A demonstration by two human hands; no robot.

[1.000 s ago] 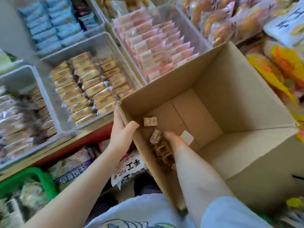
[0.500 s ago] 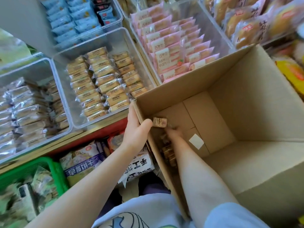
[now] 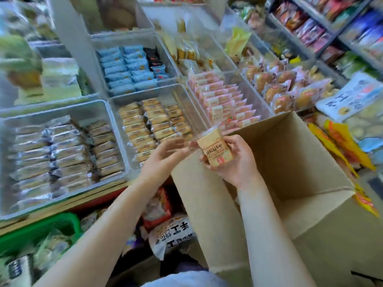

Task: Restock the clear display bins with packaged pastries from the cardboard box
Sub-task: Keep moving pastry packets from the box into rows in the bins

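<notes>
Because the tan packaged pastries [image 3: 215, 151] must go from the cardboard box [image 3: 294, 183] into a bin, the right hand [image 3: 234, 160] grasps a small stack of them at centre frame, just above the box's near-left rim, label face up. The left hand [image 3: 163, 154], motion-blurred, reaches toward the stack with fingers extended and loose, holding nothing; it seems poised to steady or receive the packs. Just left of the stack lies the clear display bin [image 3: 165, 94] of matching tan packs in rows, judged the likely destination. A bin of silver-wrapped packs [image 3: 58, 150] fills the left of the frame, pink packs [image 3: 226, 102] sit above the box, blue packs [image 3: 126, 67] lie at upper centre. The bins rest on a sloped shop counter; a green basket [image 3: 39, 230] shows at lower left and stocked shelves [image 3: 331, 23] at upper right.
</notes>
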